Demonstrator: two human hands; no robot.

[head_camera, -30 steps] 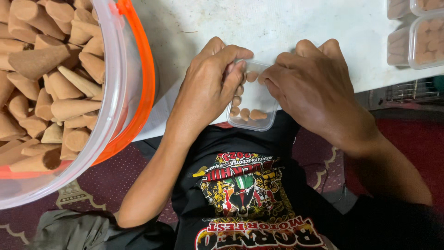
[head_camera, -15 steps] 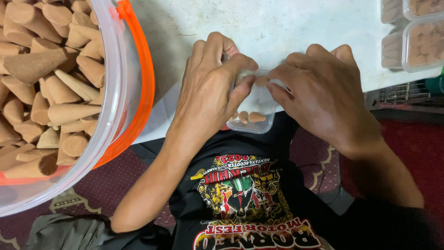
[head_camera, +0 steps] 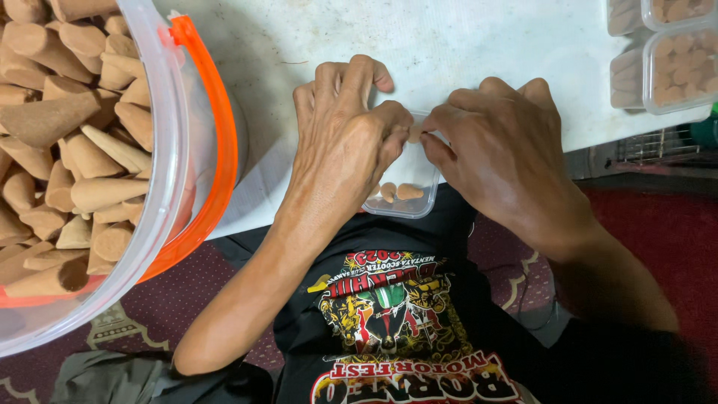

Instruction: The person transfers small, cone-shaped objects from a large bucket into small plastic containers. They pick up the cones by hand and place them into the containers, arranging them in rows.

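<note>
bucket: a clear plastic tub (head_camera: 161,135) with an orange rim fills the left of the scene, heaped with tan cones (head_camera: 75,142) of many sizes. It sits well apart from both hands.
table: a pale, scuffed top (head_camera: 479,52), bare on the far side of the hands.
left hand: the left hand (head_camera: 344,142) rests knuckles up over the left half of a small clear box, fingers curled. Thumb and forefinger pinch toward the middle, meeting the other hand at a small tan piece (head_camera: 413,135).
small clear box: the small clear box (head_camera: 404,196) lies at the near edge of the table, between the hands and partly under them. A few little cones (head_camera: 398,191) show in its near end.
right hand: the right hand (head_camera: 508,153) comes in from the right, fingers bent, its fingertips closed on the same tan piece just above the box. Which hand bears the weight I cannot tell.
filled boxes: at the far right stand clear boxes (head_camera: 677,67) packed with tidy rows of cones.
doing it well: I judge that the piece wants a light pinch, since such cones look crumbly. Set it flat beside its neighbours, and steady the box with the heel of one hand so it does not slide off the near edge.
</note>
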